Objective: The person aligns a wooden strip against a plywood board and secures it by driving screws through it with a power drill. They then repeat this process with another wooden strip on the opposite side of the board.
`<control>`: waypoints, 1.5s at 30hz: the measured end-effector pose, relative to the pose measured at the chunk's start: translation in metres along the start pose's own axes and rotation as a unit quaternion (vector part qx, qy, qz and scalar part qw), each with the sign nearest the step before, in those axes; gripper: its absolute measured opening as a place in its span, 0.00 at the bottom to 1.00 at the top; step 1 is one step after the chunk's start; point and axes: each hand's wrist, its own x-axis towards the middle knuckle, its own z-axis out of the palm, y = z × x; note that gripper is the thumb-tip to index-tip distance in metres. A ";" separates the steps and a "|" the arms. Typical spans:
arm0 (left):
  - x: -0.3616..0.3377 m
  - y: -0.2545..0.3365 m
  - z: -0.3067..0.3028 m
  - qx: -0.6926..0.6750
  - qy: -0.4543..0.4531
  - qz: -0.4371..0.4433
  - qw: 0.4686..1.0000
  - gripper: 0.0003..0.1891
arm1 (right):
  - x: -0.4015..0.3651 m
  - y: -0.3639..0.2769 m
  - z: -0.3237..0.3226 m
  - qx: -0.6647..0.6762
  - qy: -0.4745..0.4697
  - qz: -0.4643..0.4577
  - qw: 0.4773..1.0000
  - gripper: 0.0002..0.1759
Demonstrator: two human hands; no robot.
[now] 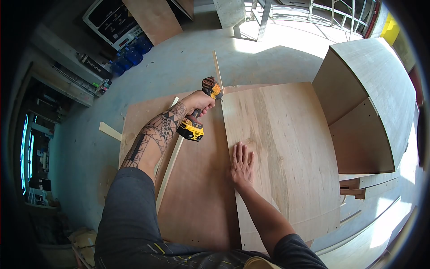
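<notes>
My left hand (pixel 200 102) is wrapped around the grip of a yellow and black cordless drill (pixel 191 129). The drill's front end is close to the far left edge of a pale plywood panel (pixel 282 148); whether its tip touches the wood I cannot make out. My right hand (pixel 242 166) lies flat on that panel near its left edge, fingers stretched forward. Left of and below the panel is a reddish-brown board (pixel 197 193), with a thin wooden strip (pixel 169 172) lying along it.
A curved plywood box (pixel 365 107) stands at the right, with more wood pieces (pixel 358 193) beneath it. Another strip (pixel 110 131) juts out at the left. Farther off are blue water jugs (pixel 133 55), a metal ladder frame (pixel 265 20) and a leaning brown sheet (pixel 152 20).
</notes>
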 end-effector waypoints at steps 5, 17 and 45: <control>0.001 0.008 0.000 0.039 0.001 -0.005 0.999 0.08 | -0.001 0.000 -0.015 0.054 -0.035 0.004 0.998 0.44; 0.006 0.005 0.003 0.042 -0.007 -0.007 0.999 0.07 | -0.001 0.000 -0.009 0.006 -0.030 -0.003 1.000 0.46; 0.020 -0.012 0.019 -0.043 -0.014 -0.016 0.999 0.06 | -0.004 -0.001 -0.006 0.017 -0.025 -0.010 0.999 0.51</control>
